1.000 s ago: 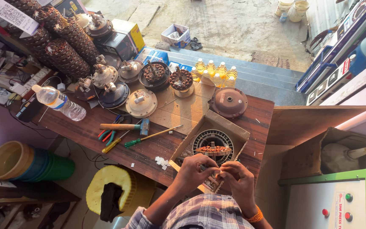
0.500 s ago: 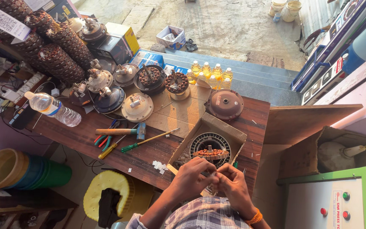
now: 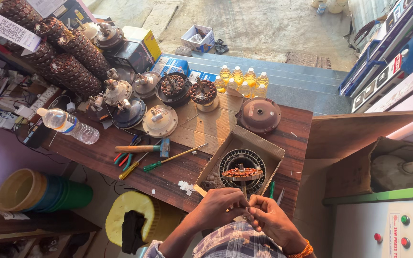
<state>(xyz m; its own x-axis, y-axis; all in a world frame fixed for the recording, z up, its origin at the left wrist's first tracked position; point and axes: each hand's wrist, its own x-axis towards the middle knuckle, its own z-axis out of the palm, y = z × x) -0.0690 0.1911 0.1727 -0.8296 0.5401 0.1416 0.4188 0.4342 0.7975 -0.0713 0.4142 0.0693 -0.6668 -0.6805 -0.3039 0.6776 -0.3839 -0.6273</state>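
Note:
My left hand point(image 3: 221, 209) and my right hand point(image 3: 272, 219) meet at the fingertips at the near edge of the wooden workbench point(image 3: 120, 157). Both pinch something small between them; I cannot make out what it is. Just beyond the hands an open cardboard box point(image 3: 259, 143) holds a round fan motor stator with copper windings point(image 3: 242, 172). An orange band shows on my right wrist. A small pile of white scraps point(image 3: 185, 185) lies to the left of my left hand.
A hammer point(image 3: 142, 148), pliers point(image 3: 123, 160) and a green-handled screwdriver point(image 3: 168, 160) lie mid-bench. A water bottle point(image 3: 68, 125) lies at left. Several motor parts point(image 3: 158, 119) and stacked coils point(image 3: 68, 62) crowd the back. A brown motor cover point(image 3: 259, 114), oil bottles point(image 3: 242, 79), plastic tubs point(image 3: 34, 191).
My hands have drawn back slightly toward me from the box edge, still held together. The view shifted a little; nothing on the bench moved.

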